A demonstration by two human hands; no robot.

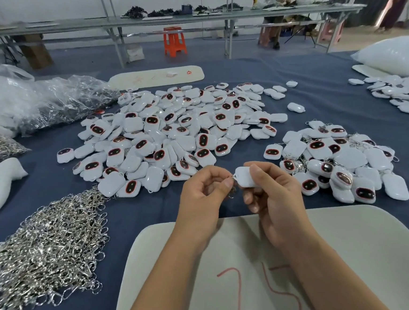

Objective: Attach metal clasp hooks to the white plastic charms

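**Clasp meeting charm at centre frame**

I am watching the right hand (272, 194) gripping a white charm (245, 177) just right of centre, while the left hand (204, 194) is pinching a metal clasp (232, 187) against its corner. Loose charms (166, 132) are lying heaped above the hands, clasps (44, 245) are piling at lower left, and charms already fitted with clasps (340, 163) are sitting at right.

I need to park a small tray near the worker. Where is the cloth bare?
Bare blue cloth lies behind the two charm piles, and a strip between the big charm pile and the hook heap. The centre is crowded.
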